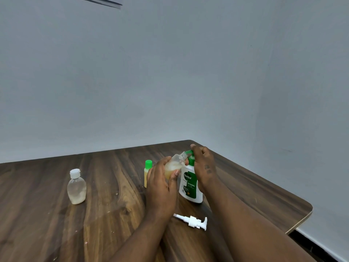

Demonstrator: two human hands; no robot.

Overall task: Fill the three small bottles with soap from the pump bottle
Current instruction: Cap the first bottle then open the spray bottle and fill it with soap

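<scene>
— Why do we leave the white-capped bottle (pixel 76 188) far left and the green-capped bottle (pixel 148 172) standing behind?
— To keep them clear. Our left hand (pixel 162 188) grips the open bottle (pixel 175 163), tilted to the spout of the pump bottle (pixel 190 186). Our right hand (pixel 203 163) curls over its head to press.

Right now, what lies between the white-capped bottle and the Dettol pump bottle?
In the head view, the green-capped bottle stands there, partly behind the left hand, which holds a tilted uncapped bottle.
</scene>
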